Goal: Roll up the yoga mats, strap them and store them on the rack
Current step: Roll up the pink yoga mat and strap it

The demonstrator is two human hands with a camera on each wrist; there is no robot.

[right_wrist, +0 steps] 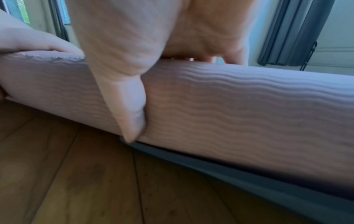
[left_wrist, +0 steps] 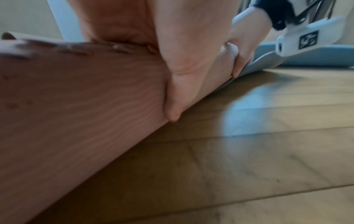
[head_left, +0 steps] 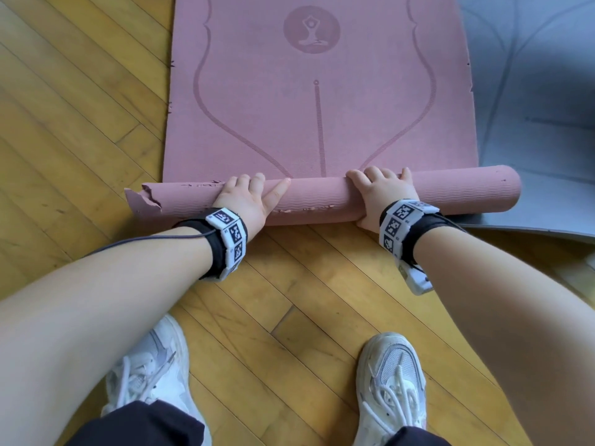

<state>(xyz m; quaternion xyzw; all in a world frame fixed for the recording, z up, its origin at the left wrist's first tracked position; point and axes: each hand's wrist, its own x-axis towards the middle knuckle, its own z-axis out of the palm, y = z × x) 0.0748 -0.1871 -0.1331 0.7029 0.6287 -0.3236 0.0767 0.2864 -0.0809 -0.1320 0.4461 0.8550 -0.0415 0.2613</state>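
A pink yoga mat (head_left: 289,107) lies on the wooden floor, its near end wound into a roll (head_left: 322,204) that runs left to right. My left hand (head_left: 248,201) grips the roll left of centre, fingers curled over its top and index finger stretched along it. The left thumb (left_wrist: 184,84) presses the roll's near side (left_wrist: 76,106). My right hand (head_left: 381,194) grips the roll right of centre in the same way, with its thumb (right_wrist: 122,91) down the ribbed near side (right_wrist: 249,113). The roll's left end (head_left: 145,194) is torn and ragged.
A grey mat (head_left: 531,91) lies flat to the right; the roll's right end rests on its edge (right_wrist: 249,181). My two white shoes (head_left: 391,381) stand on the wooden floor (head_left: 80,140) just behind the roll. A dark curtain (right_wrist: 296,30) hangs at the far right.
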